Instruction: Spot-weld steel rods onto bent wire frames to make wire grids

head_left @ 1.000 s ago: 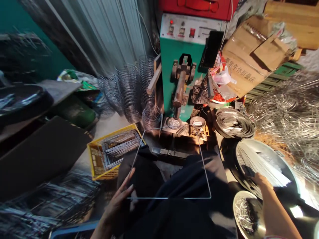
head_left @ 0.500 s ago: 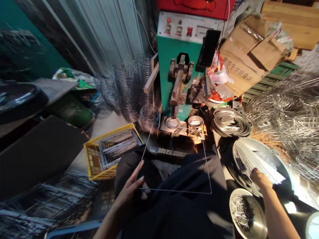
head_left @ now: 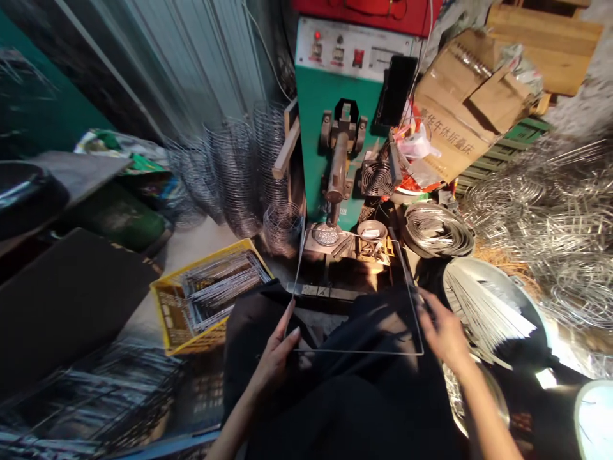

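1. A corrugated metal wall point(head_left: 191, 57) stands behind a green machine point(head_left: 311, 128), which faces the person's lap point(head_left: 345, 402).
2. The wire frame point(head_left: 359, 351) is above the lap; good handling here would probably mean supporting both sides evenly, level, without bending the thin wire. Its far side points toward the machine, its near side runs left to right; foreshortening hides which axis is longer.
3. The left hand point(head_left: 278, 351) pinches the frame's left side; the right hand point(head_left: 445, 335) is by its right side, fingers bent, grip unclear.
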### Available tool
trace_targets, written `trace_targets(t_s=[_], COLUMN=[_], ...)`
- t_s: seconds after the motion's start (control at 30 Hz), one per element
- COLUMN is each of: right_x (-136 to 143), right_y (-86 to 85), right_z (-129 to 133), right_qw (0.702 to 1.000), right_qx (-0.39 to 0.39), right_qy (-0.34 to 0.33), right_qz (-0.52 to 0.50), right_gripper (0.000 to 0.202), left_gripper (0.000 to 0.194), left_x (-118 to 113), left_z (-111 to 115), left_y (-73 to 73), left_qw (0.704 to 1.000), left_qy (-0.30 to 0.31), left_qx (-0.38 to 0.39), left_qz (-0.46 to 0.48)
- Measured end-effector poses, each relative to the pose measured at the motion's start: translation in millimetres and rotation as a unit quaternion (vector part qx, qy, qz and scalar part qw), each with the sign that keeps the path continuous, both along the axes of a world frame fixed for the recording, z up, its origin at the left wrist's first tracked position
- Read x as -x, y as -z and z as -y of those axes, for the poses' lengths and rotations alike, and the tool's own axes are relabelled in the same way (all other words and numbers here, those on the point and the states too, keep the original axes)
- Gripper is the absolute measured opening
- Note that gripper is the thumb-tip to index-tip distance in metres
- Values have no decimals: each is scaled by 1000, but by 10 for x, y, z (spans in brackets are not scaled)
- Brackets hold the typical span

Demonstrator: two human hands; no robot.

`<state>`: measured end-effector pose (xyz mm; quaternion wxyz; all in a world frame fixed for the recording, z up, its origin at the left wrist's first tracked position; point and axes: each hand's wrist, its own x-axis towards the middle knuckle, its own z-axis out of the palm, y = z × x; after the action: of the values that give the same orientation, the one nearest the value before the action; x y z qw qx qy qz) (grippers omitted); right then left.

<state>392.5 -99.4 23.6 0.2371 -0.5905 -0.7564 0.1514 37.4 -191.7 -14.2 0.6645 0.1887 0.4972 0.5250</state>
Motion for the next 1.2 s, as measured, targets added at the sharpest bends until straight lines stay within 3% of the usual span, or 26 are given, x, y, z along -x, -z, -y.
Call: trace_targets(t_s=[0.1,0.23,0.4,0.77,1.03,1.1,1.2], right_x=[616,949,1026,1111,887,1016,1345], right_y=[85,227,314,414,392,367,333], right_z=[-31,-77,-79,-13,20,52,124], right_qw=[998,997,997,998,997,998,997], right_qx=[-6,-18,-21,-16,-39,-48,-19], right_qy=[-52,-62,-60,-61,44,24,-77], right_qz=[-31,-44,-44,-30,50,39,-14], right_gripper=[44,45,44,45,49,50,50], left_gripper=[100,100,102,103,100,100,101], left_x=[-31,-10,20,10,2,-6,-29], left_z=[30,94,118,77,121,124,130], left_y=[1,90,195,192,280,282,267], left_qw=[1000,1000,999,999,997,998,998], left_qy=[-6,-10,6,0,-24,-19,-8], left_qx=[-11,-26,-25,-26,-38,-41,-45], left_qz=[7,11,30,40,56,53,48])
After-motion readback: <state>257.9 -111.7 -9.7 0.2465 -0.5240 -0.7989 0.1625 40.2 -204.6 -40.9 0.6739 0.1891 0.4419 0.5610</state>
